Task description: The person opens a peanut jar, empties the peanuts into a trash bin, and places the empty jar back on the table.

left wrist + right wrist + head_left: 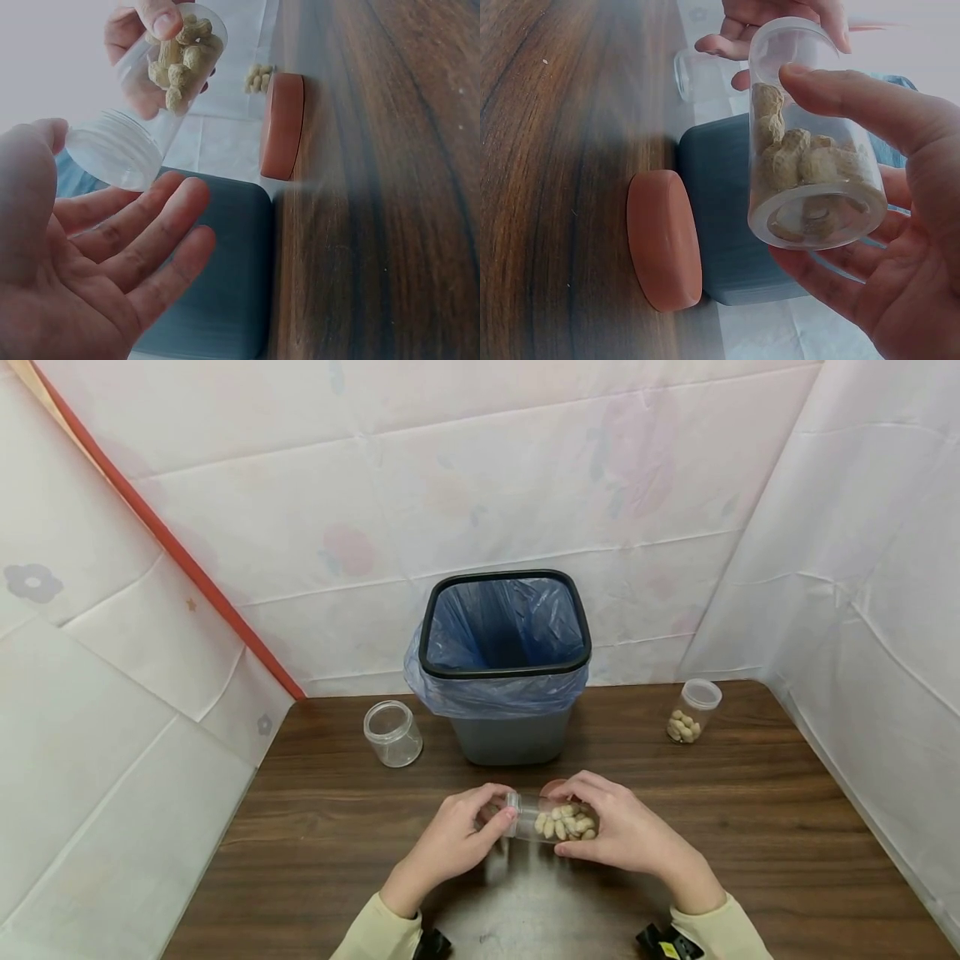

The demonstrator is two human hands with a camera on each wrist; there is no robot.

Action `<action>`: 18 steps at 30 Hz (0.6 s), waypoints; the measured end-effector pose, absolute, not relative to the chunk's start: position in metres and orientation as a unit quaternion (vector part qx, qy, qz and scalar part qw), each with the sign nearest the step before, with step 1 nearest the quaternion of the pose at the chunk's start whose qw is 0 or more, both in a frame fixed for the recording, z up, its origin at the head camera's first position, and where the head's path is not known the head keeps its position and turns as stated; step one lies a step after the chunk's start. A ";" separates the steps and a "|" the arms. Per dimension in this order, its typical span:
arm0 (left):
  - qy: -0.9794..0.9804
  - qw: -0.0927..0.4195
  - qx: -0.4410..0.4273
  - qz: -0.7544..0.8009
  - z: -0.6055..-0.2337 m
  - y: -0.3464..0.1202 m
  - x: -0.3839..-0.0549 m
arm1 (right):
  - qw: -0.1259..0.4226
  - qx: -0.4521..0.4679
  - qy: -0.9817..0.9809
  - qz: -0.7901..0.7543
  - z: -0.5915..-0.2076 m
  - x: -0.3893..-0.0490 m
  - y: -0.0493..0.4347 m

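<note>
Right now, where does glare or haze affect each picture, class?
Head: pale glare on the table at bottom centre; left wrist: upper left washed out, haze beside the red lid; right wrist: upper right bright white, haze over part of the table.

I see the left hand [94, 270] at the jar's [154, 101] ribbed end, the right hand [154, 19] gripping the peanut-filled body, a red disc [283, 126] on the surface [382, 195].

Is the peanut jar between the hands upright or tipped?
Tipped: in the head view, the peanut jar runs sideways, base in the right hand, other end at the left hand.
</note>
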State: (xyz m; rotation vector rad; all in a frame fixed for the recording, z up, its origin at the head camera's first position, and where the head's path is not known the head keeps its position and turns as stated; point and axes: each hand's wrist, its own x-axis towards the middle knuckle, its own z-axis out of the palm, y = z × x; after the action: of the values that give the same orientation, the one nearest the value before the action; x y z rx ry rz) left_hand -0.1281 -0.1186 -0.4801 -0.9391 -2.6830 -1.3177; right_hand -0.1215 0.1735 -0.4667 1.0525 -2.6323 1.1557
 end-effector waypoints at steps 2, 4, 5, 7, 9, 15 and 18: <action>-0.854 0.012 -0.312 -0.416 -0.479 -0.119 -0.127 | 0.039 0.343 -0.858 0.379 -0.467 -0.122 0.174; -0.848 0.021 -0.331 -0.414 -0.478 -0.120 -0.126 | 0.039 0.344 -0.857 0.383 -0.466 -0.122 0.175; -0.842 0.024 -0.343 -0.416 -0.478 -0.120 -0.125 | 0.039 0.343 -0.856 0.385 -0.466 -0.122 0.176; -0.830 0.026 -0.364 -0.421 -0.476 -0.120 -0.124 | 0.037 0.341 -0.854 0.391 -0.465 -0.122 0.177; -0.821 0.032 -0.383 -0.422 -0.475 -0.120 -0.124 | 0.035 0.336 -0.855 0.394 -0.464 -0.122 0.178; -0.806 0.074 -0.425 -0.404 -0.476 -0.120 -0.126 | 0.031 0.325 -0.861 0.390 -0.462 -0.123 0.182; -0.799 0.086 -0.437 -0.404 -0.476 -0.121 -0.128 | 0.031 0.326 -0.862 0.388 -0.463 -0.123 0.183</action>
State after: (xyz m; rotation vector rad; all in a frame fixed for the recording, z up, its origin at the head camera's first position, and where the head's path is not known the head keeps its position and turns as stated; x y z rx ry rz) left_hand -0.1279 -0.1214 -0.4762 -1.3031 -2.3808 -1.2045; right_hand -0.1227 0.1826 -0.4625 1.0032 -2.6559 1.1954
